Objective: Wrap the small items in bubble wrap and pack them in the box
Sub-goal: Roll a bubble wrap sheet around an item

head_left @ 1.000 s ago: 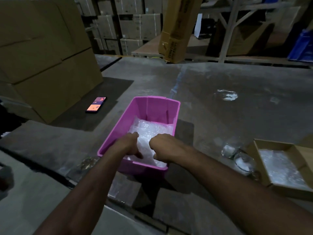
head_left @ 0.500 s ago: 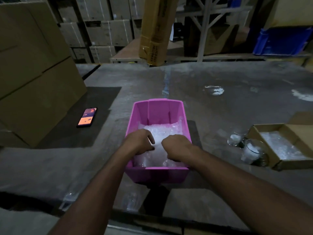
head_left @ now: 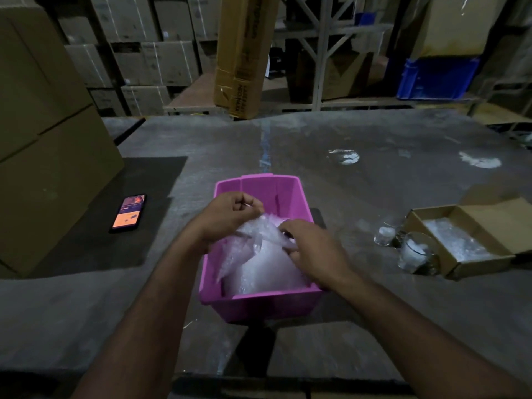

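Far to the left a stack of large brown cartons (head_left: 51, 145) stood on the grey tabletop (head_left: 374, 180), and just beside it a phone (head_left: 128, 213) lay face up on a dark mat (head_left: 121, 217), its screen glowing orange; nothing on it could be read. In the middle sat a pink plastic bin (head_left: 260, 305), holding a heap of bubble wrap (head_left: 259, 254). The left hand (head_left: 230, 216) was over the bin's left wall, fingers curled and pinching a raised edge of the wrap, while the right hand (head_left: 312, 249) gripped the same sheet from the other side, fingers bent into it. Behind the bin a tall cardboard carton (head_left: 244, 56) stood upright, with dark lettering running down its edge, too blurred to make out. To the right, two clear glasses (head_left: 414, 253) stuffed with white filling stood close together, just beside an open cardboard box (head_left: 460, 240) lined with more wrap. A blue crate (head_left: 437, 79) sat well back on shelving.
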Demonstrator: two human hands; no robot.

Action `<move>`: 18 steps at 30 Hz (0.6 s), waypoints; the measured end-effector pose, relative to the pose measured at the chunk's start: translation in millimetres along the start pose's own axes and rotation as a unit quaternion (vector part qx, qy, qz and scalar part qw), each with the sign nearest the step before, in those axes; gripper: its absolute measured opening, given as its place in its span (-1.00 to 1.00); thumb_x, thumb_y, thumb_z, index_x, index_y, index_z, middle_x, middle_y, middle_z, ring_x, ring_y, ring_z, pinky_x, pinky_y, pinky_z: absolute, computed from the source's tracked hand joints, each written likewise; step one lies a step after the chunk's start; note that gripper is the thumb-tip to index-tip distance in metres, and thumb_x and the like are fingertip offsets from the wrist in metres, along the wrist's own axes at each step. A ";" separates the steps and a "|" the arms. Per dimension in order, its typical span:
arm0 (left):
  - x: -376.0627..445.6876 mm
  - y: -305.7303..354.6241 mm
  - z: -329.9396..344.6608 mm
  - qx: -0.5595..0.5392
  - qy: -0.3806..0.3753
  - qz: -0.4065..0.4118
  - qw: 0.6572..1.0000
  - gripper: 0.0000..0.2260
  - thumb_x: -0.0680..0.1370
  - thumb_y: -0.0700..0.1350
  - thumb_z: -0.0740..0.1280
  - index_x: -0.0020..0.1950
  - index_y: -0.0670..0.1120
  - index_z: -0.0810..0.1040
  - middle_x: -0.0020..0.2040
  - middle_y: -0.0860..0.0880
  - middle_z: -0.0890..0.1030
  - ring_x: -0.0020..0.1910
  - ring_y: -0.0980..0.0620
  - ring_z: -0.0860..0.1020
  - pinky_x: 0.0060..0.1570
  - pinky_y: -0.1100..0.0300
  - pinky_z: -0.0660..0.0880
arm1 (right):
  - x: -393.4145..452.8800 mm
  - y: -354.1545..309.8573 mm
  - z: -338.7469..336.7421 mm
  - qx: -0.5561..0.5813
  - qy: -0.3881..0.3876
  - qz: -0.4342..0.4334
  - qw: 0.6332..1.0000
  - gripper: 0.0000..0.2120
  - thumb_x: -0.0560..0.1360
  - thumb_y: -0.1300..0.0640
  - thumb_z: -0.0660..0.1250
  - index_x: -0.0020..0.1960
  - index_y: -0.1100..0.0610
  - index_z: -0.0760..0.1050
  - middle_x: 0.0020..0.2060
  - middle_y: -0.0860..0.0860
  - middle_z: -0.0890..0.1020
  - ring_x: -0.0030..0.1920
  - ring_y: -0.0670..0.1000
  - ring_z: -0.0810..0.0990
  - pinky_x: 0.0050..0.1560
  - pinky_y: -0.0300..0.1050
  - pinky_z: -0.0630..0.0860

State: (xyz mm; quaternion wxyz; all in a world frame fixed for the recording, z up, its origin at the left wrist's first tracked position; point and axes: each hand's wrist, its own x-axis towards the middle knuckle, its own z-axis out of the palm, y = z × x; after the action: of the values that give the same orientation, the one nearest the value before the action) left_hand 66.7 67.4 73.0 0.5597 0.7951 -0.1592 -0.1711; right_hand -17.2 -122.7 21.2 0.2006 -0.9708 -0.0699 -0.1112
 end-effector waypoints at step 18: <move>16.9 26.9 64.2 -0.177 0.082 0.145 0.970 -0.91 0.49 -0.20 0.47 -0.03 -0.16 0.67 -0.25 -0.06 0.64 -0.36 0.12 0.53 -0.41 0.27 0.49 | -23.1 78.5 -107.9 0.593 0.299 0.219 0.714 -0.61 0.36 0.04 0.55 0.13 0.11 0.57 -0.02 0.09 0.73 -0.05 0.10 0.72 0.01 0.14 0.66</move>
State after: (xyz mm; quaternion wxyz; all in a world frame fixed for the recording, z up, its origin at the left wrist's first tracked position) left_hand 51.3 -2.5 76.6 0.7214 0.6632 -0.1936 -0.0481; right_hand -45.6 -239.9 82.7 0.7647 -0.5565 0.1567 -0.2846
